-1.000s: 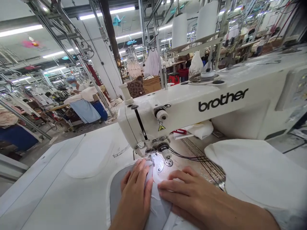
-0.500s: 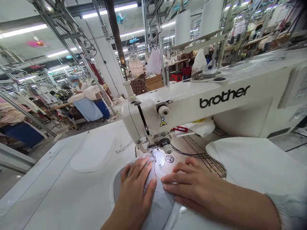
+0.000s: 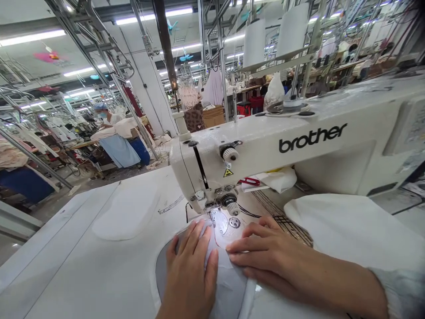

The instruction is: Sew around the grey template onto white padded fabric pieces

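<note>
A pale grey cloth piece [image 3: 229, 290] with a rounded, white-bordered end lies under the presser foot [image 3: 211, 216] of a white sewing machine [image 3: 259, 155]. My left hand [image 3: 192, 266] lies flat on it, fingers spread and fingertips close to the foot. To the right of the foot, my right hand [image 3: 265, 252] rests on the cloth's right edge, with its fingers stretched toward the left hand and a little bent. A thin reddish line runs on the cloth between the hands. The lamp lights the metal needle plate [image 3: 221, 221]. The needle tip is too small to make out.
White cloth [image 3: 348, 221] is heaped right of my right forearm. A thin white cut piece [image 3: 126, 217] lies on the table at left. Red thread snips [image 3: 249, 181] and a white bundle sit under the machine arm. Farther back, a masked person [image 3: 106, 117] sits among fabric piles.
The cloth and both hands have shifted very slightly relative to the foot, my right hand a little to the right. The view has tilted a touch. Both hands stay on the cloth.
</note>
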`<state>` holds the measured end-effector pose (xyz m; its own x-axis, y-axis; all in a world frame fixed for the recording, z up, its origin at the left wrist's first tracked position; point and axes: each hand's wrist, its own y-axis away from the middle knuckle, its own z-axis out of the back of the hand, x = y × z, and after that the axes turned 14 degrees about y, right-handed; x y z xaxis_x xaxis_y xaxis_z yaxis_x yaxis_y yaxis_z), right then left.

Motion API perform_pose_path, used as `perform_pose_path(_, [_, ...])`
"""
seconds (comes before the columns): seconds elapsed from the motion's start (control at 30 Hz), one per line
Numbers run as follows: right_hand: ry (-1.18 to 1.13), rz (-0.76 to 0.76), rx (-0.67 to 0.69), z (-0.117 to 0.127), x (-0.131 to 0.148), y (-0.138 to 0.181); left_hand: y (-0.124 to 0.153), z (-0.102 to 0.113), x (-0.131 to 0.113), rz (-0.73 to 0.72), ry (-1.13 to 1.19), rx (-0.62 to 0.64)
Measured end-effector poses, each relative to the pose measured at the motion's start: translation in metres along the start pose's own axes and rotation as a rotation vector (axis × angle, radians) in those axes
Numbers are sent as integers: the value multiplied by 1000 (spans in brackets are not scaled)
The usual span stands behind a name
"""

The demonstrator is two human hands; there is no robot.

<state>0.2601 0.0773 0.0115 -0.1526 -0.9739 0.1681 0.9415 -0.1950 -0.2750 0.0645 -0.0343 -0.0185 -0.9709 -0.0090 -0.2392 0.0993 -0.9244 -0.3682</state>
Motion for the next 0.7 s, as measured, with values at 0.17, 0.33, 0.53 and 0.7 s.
perform_pose_path(0.17, [4,-7,-21,1,0,-1,-3,1,2,-5,11,3])
perform_pose_path(0.33, [12,-10,-39,0,-3,-2,-7,-1,6,-5,35,29])
perform_pose_path(0.53, [-11,-23,-22,3,-11,-7,-18,-2,9,48,40,99])
perform_pose_path(0.7, [-53,-54,-20,1,-17,-12,-28,-3,11,97,46,128])
